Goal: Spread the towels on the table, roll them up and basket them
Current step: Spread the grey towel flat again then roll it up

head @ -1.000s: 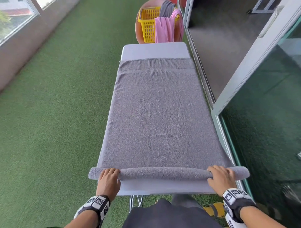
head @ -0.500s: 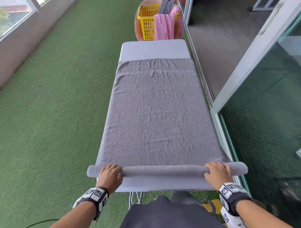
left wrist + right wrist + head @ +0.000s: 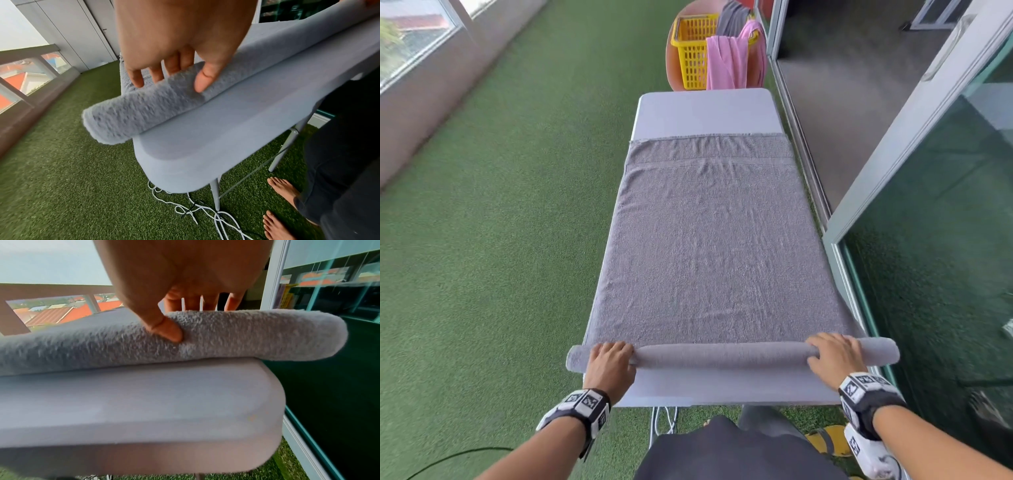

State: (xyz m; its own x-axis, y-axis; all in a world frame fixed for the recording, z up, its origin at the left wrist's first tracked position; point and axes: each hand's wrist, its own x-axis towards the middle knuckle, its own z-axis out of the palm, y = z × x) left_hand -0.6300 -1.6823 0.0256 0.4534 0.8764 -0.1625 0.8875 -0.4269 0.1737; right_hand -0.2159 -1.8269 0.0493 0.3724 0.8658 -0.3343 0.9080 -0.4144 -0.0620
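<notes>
Both hands, left hand (image 3: 608,366) and right hand (image 3: 832,356), grip rolled grey towel (image 3: 719,356) end.

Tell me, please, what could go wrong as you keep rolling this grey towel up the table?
Both ends of the grey towel roll overhang the table sides, so they may sag and loosen. The left hand and right hand sit far apart; uneven pushing could skew the roll. White cables on the grass by the bare feet could trip you on the way to the yellow basket.
</notes>
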